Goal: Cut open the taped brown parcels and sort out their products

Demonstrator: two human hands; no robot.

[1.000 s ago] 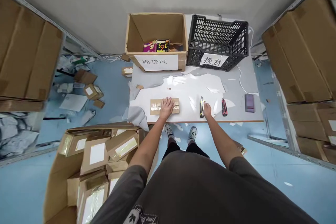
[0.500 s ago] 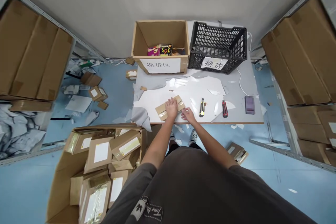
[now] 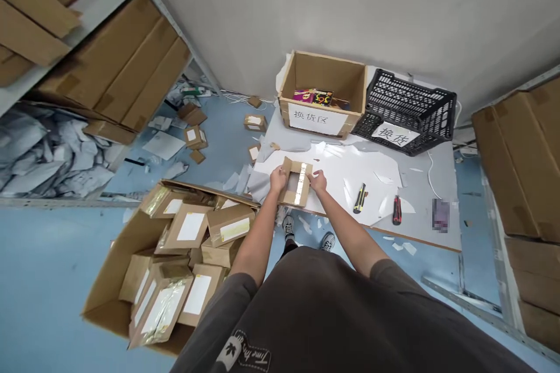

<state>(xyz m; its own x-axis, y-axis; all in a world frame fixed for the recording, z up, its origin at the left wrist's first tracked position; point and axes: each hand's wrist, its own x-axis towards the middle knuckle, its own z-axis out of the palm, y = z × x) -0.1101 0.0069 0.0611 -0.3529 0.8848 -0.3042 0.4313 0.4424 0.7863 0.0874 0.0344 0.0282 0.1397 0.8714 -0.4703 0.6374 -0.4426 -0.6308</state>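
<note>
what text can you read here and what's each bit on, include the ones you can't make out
"换货区": paper sign on the large open cardboard box
"换货": paper sign on the black crate
"Time": patch on the shirt; its next word is unclear
Too small or blurred: black packet, purple packet, parcel labels
Nothing legible: small open carton

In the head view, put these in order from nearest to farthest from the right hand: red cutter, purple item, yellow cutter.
1. Yellow cutter, right of the right hand.
2. Red cutter, between the other two.
3. Purple item, near the table's right end.
</note>
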